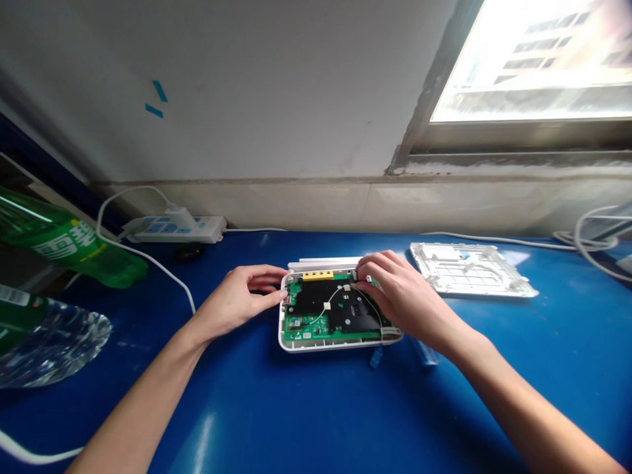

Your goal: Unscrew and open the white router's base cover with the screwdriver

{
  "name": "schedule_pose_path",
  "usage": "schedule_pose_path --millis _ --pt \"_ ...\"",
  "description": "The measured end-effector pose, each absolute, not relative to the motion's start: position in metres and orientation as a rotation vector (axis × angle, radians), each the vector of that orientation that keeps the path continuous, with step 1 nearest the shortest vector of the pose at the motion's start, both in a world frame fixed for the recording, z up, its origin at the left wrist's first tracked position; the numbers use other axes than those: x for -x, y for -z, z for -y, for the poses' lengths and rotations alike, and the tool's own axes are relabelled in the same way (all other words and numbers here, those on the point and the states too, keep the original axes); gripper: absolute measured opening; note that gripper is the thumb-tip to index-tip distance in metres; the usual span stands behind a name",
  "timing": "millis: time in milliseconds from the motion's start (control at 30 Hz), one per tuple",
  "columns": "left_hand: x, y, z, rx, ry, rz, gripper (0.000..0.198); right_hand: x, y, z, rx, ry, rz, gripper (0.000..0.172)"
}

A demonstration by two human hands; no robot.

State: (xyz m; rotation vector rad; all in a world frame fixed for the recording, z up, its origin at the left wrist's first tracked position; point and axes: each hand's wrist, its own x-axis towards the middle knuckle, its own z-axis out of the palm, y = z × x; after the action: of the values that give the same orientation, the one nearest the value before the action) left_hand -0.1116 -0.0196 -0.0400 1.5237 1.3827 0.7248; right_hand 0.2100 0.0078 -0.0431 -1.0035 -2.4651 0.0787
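An opened router [281,329] lies on the blue table, its white shell holding a green circuit board [309,329] under a black metal plate [316,296]. Yellow ports [318,276] line the back edge, and a thin white cable curves over the plate. My left hand [241,293] grips the shell's left side, thumb on the near part and fingers at the back corner. My right hand [390,283] is closed at the back right corner of the router; its palm covers the board's right side, and its fingertips are partly hidden. A small blue tag [376,357] sticks out at the front.
The white cover [471,270] lies inside-up at the right. A translucent blue object [427,354] is below my right wrist. Left stand a power strip [178,228] with a plugged white cord, a black object [189,251], a green bottle [74,243] and a clear bottle [59,339]. A wall rises behind.
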Motion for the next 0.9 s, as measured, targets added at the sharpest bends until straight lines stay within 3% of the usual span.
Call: schedule_pose_path --millis 200,400,600,900 --pt "0.106 0.038 0.023 -1.491 -0.708 -1.332 0.063 -0.209 0.047 -0.006 1.049 -0.105 2.414 0.008" --pt "0.104 0.038 0.025 -1.48 -0.718 -1.352 0.059 -0.208 0.049 -0.005 1.12 -0.079 2.397 0.01" --pt "0.103 0.037 0.025 -1.471 -0.714 -1.385 0.059 -0.219 0.056 -0.011 1.074 -0.303 2.342 0.009" --pt "0.101 0.039 0.025 -1.459 -0.699 -1.334 0.061 -0.207 0.049 -0.009 1.057 -0.235 2.442 0.015"
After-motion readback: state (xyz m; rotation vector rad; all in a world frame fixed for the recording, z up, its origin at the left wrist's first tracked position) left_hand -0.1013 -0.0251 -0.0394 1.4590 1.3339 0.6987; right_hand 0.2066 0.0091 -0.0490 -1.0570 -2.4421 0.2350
